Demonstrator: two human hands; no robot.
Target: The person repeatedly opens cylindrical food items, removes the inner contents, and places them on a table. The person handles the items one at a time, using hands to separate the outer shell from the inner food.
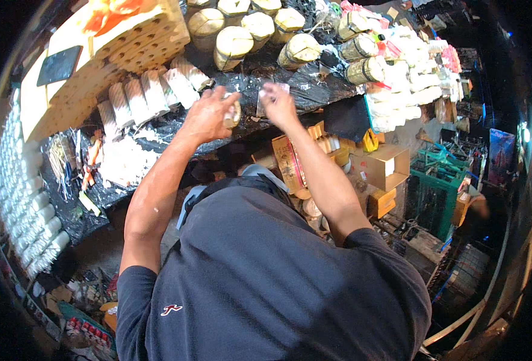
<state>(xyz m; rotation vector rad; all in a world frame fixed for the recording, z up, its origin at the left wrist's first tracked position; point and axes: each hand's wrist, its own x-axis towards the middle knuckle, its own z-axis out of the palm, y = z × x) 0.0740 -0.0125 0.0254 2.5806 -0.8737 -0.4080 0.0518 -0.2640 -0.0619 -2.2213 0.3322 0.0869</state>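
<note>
Over the near edge of the black-covered bench (323,90), my left hand (210,115) is closed around a short, pale, round-ended roll (236,114) that shows at its inner side; the exact kind is unclear. To its right, my right hand (280,107) has bent fingers smeared by motion. A small whitish piece of paper or film (261,107) shows beside those fingers, and whether they hold it cannot be made out. Several paper-wrapped cylinders (153,95) lie side by side left of my left hand. Beyond both hands stand bundles of pale rods with dark bands (233,48).
A large perforated yellowish block (139,51) carries a dark flat slab (59,65) at the far left. White bundles (398,90) pile up at the right. Cardboard boxes (389,165) and a green crate (431,189) stand lower right. Scraps and strings (64,159) litter the bench's left.
</note>
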